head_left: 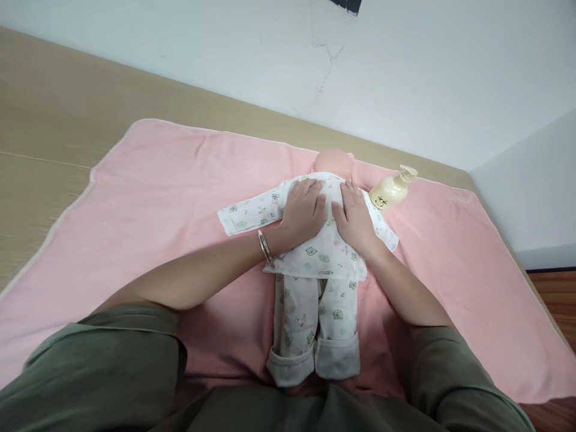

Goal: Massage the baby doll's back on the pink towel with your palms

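Clothed doll [324, 264] is laid lengthwise on pink blanket [135, 240], near middle, head [332, 161] toward the wall [202, 54], legs toward the wearer. Whether it lies on front or back can't be told. Both hands are placed flat on the upper body, over the white printed top [330, 237]. Left hand [303, 210]: palm down, fingers extended and close together, thumb a bit apart; nothing pinched. Right hand [357, 219]: same pose, fingers pointed up toward the head, thumb angled inward; nothing pinched. A strip of top is left uncovered between the thumbs. How hard either palm is pressed can't be told. Top's left-side sleeve [252, 213] is stretched out flat to the side; the other is partly covered by the right hand and forearm. Matching trousers [300, 312] are seen below the hem, legs side by side, cuffs [337, 358] turned up, pale side out. Pump bottle [390, 189], cream-colored, is set just beside the doll's shoulder, right of the right hand; contact with the top can't be confirmed. A silver-toned bangle [265, 249] is worn on the left wrist. Blanket is spread over a tan surface [49, 90]; wall behind is marked by a thin crack [330, 60].
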Action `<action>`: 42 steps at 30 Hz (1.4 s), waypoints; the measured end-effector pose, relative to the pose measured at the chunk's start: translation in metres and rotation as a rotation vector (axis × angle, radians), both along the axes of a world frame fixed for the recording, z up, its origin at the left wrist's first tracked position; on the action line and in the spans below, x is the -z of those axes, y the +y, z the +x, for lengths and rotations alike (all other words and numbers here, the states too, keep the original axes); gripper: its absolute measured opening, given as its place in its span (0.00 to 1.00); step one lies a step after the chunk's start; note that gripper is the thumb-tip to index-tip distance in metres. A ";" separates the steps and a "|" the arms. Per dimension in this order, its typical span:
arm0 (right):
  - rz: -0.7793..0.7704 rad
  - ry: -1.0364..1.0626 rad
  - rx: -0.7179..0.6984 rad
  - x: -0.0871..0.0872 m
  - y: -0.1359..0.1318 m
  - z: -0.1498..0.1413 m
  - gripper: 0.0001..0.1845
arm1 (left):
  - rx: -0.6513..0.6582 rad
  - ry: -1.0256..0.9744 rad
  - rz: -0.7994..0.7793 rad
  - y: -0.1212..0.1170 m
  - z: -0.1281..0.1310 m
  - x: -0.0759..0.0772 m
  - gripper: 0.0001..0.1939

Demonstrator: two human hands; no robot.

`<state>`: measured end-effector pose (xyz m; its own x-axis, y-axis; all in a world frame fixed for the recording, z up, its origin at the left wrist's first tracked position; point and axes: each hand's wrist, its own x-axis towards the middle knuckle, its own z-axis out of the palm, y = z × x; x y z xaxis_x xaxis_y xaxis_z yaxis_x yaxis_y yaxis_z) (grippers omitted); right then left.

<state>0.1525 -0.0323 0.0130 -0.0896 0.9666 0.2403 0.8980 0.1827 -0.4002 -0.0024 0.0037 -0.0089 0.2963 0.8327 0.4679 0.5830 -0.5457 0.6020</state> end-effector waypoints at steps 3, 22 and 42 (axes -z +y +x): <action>0.024 -0.077 0.001 0.001 -0.001 -0.002 0.34 | -0.007 0.018 0.000 0.000 0.001 0.000 0.24; -0.011 -0.110 0.029 -0.001 0.015 0.009 0.35 | 0.091 0.149 0.059 -0.019 0.001 -0.003 0.27; -0.067 -0.161 0.061 -0.008 0.014 -0.005 0.33 | 0.073 0.355 0.191 -0.014 0.000 -0.009 0.24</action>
<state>0.1476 -0.0187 0.0205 -0.0623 0.9848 0.1623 0.9601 0.1035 -0.2598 -0.0020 -0.0104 0.0006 0.5219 0.7116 0.4704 0.6920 -0.6756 0.2542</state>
